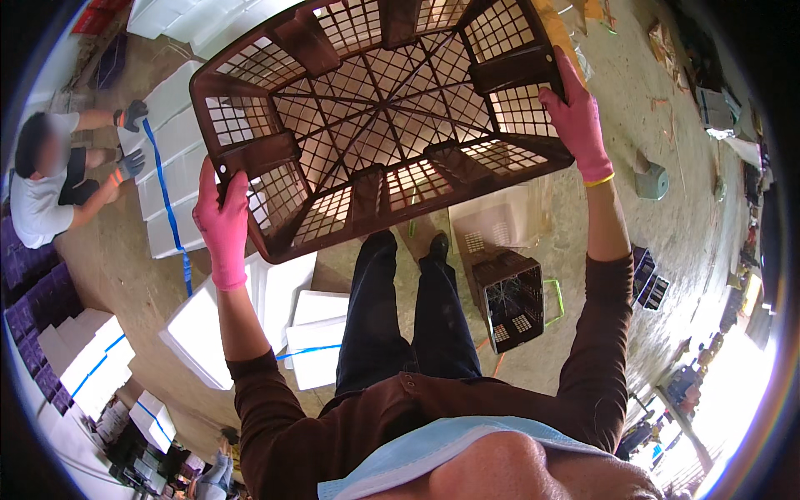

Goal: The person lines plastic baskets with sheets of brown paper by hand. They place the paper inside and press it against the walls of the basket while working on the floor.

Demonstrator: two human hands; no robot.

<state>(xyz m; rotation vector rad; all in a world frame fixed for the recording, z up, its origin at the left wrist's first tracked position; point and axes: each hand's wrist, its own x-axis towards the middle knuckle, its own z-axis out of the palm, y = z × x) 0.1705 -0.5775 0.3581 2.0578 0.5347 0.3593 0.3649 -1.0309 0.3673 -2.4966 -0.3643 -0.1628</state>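
Observation:
A large brown plastic mesh crate [382, 103] is held up in front of me, tilted so that I look into its bare inside. My left hand [224, 219], in a pink glove, grips the rim at the crate's left end. At the opposite end my right hand [578, 119], also gloved in pink, has its thumb inside the rim. The fingers of both hands are partly hidden behind the crate wall. Beneath it, on the concrete floor, a flattened cardboard sheet [500, 215] is partly covered by the crate.
A smaller dark mesh crate [509, 300] lies near my feet. White foam boxes [237, 319] stand at my left, some strapped in blue. A co-worker [47, 181] in grey gloves crouches beside a row of white boxes [172, 169]. Purple crates [37, 300] are stacked far left; a small stool [652, 181] is right.

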